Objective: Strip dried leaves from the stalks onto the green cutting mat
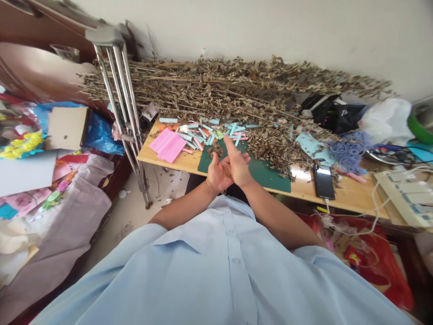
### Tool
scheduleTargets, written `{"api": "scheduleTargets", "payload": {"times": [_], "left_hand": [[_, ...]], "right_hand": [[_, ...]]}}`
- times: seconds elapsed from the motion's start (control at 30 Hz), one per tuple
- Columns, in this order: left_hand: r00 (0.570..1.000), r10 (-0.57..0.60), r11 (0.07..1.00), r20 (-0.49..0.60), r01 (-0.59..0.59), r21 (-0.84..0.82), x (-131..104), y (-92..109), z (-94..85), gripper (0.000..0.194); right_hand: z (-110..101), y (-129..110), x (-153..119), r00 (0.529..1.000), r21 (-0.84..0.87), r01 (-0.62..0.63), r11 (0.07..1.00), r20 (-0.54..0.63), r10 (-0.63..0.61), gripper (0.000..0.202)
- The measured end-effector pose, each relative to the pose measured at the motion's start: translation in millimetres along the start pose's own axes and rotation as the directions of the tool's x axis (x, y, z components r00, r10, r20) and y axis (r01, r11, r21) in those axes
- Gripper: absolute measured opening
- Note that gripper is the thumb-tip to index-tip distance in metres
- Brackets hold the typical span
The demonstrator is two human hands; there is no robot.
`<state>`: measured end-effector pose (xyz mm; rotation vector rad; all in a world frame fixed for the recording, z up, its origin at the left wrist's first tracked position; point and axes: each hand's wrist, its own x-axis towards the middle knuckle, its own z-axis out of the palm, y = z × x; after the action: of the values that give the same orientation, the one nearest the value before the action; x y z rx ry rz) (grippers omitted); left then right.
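My left hand [219, 175] and my right hand [237, 166] touch each other above the front edge of a dark green cutting mat [277, 181]. The left palm faces up with its thumb raised and fingers spread. Laid edgewise across it, the right hand has its fingers stretched out. Whether crumbs lie between the palms is hidden. Just beyond the left thumb sits a small clump of crushed dry leaves [215, 149]. A larger heap of dry leaves [275, 146] covers the mat's right side. Behind the hands lie several blue and pink paper rolls [203, 133].
Pink paper sheets [169, 144] lie at the table's left. Long dried plant stalks [209, 85] line the wall. Metal crutches [118, 90] stand at the left. A phone [324, 181] with a cable, blue yarn [350, 151] and a power strip [406, 194] are at the right.
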<state>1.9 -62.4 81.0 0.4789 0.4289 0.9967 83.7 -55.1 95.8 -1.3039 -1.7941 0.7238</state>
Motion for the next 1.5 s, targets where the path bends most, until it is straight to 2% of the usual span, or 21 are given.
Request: {"api": "scheduleTargets", "payload": {"times": [0.07,0.13,0.2,0.3,0.37,0.43,0.53,0.73,0.87,0.97,1.07,1.17,1.23,1.33,1.43,1.5], "left_hand": [[0.998,-0.057,0.997,0.000,0.057,-0.054,-1.8,5.4,-3.8,0.095],[0.998,-0.057,0.993,-0.003,0.056,-0.108,-2.4,9.0,-6.6,0.091],[0.999,-0.035,0.989,-0.003,0.034,-0.146,-2.5,11.5,-8.0,0.087],[1.000,-0.029,0.985,-0.003,0.028,-0.168,-2.7,14.4,-8.2,0.083],[0.999,-0.033,0.979,0.016,0.036,-0.200,-2.8,15.7,-7.9,0.083],[0.999,-0.040,0.968,0.035,0.047,-0.245,-3.1,15.8,-7.7,0.083],[0.996,-0.077,0.955,0.042,0.086,-0.282,-5.1,13.3,-8.5,0.084],[0.990,-0.141,0.944,0.006,0.136,-0.301,-15.7,6.9,-12.8,0.083],[0.989,-0.139,0.951,-0.057,0.116,-0.288,-18.6,4.5,-19.3,0.077],[0.978,-0.058,0.984,-0.201,0.022,-0.176,-16.8,6.7,-31.9,0.070],[0.947,0.080,0.997,-0.310,-0.076,0.025,-13.9,13.6,-48.8,0.064],[0.920,0.151,0.978,-0.361,-0.085,0.191,-9.9,20.8,-61.9,0.061],[0.907,0.200,0.952,-0.370,-0.091,0.293,-6.7,23.2,-67.2,0.057],[0.905,0.270,0.894,-0.329,-0.108,0.435,-2.0,23.1,-72.8,0.050],[0.924,0.263,0.831,-0.278,-0.071,0.551,1.4,21.1,-78.4,0.046],[0.932,0.251,0.806,-0.261,-0.052,0.590,2.8,20.0,-81.9,0.045]], "right_hand": [[-11.6,5.4,5.3,1.000,0.184,-0.006,0.983,-0.024,0.011,0.069],[-24.4,8.2,3.0,0.996,0.400,-0.021,0.916,-0.073,0.055,0.061],[-35.3,8.6,-6.8,0.991,0.462,-0.041,0.886,-0.094,0.095,0.050],[-44.8,7.8,-27.1,0.998,0.258,-0.015,0.966,-0.061,0.031,0.031],[-46.4,8.4,-37.9,0.997,0.108,0.071,0.992,0.010,-0.072,0.022],[-44.7,11.2,-44.5,0.983,0.029,0.155,0.988,0.096,-0.157,0.022],[-38.0,17.5,-48.8,0.969,-0.016,0.205,0.979,0.141,-0.201,0.028],[-22.7,18.7,-57.3,0.981,-0.008,0.155,0.988,0.119,-0.153,0.013],[-21.6,18.8,-59.1,0.984,0.039,0.126,0.991,0.126,-0.130,0.011],[-29.0,36.4,-50.6,0.998,0.083,-0.057,0.995,0.026,0.055,0.021],[-39.1,71.2,-36.2,0.943,0.092,-0.297,0.950,-0.129,0.307,0.037],[-45.7,106.1,-23.2,0.897,0.066,-0.402,0.913,-0.172,0.407,0.043],[-46.5,120.6,-17.4,0.899,-0.024,-0.409,0.912,-0.181,0.398,0.041],[-44.3,128.4,-12.9,0.942,-0.207,-0.322,0.924,-0.165,0.292,0.034],[-41.6,128.7,-11.4,0.976,-0.350,-0.211,0.913,-0.129,0.176,0.027],[-40.4,129.3,-11.0,0.985,-0.383,-0.165,0.909,-0.114,0.131,0.024]]}}
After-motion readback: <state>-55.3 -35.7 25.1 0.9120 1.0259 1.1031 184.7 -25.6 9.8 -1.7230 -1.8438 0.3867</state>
